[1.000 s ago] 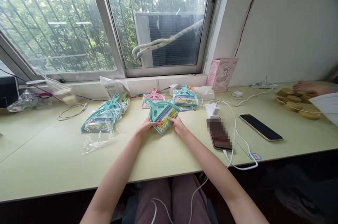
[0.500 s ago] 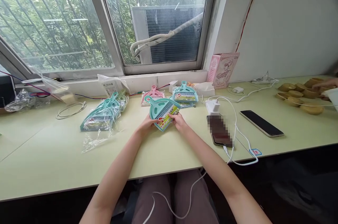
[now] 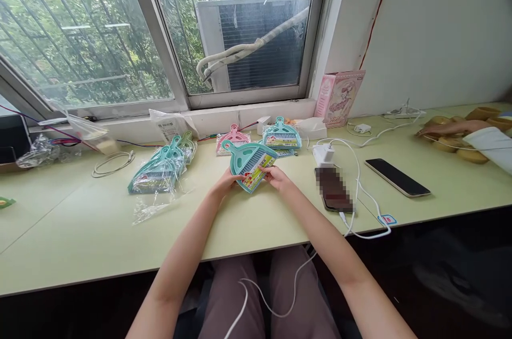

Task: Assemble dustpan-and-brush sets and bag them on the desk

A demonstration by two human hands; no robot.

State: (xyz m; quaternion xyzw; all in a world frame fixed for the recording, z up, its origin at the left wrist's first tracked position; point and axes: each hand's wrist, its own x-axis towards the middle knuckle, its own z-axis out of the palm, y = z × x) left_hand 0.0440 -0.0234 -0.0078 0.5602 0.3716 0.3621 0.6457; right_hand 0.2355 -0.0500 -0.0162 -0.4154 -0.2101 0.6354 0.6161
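Both my hands grip a teal mini dustpan and brush set (image 3: 240, 154) with a yellow printed label, tilted above the table. My left hand (image 3: 226, 183) is closed on its lower left side, thumb over the front. On the right edge, my right hand (image 3: 275, 176) pinches the set by the label. Just behind lie a pink dustpan set (image 3: 234, 136) and another teal dustpan set (image 3: 282, 134). To the left, several teal sets in clear plastic wrap (image 3: 157, 171) lie in a pile, with an olive-green one (image 3: 187, 144) beside them.
Right of my hands are a white charger (image 3: 324, 154), a plugged-in phone (image 3: 334, 190) and a second phone (image 3: 397, 177). A pink box (image 3: 340, 99) stands by the wall. At far right, another person's hand (image 3: 448, 128) is over brown bowl-like pieces (image 3: 472, 154). A coiled cable (image 3: 113, 163) lies left.
My view has shifted slightly. Both hands keep the dustpan set in nearly the same pose. The other person's arm has reached further left over the brown pieces.
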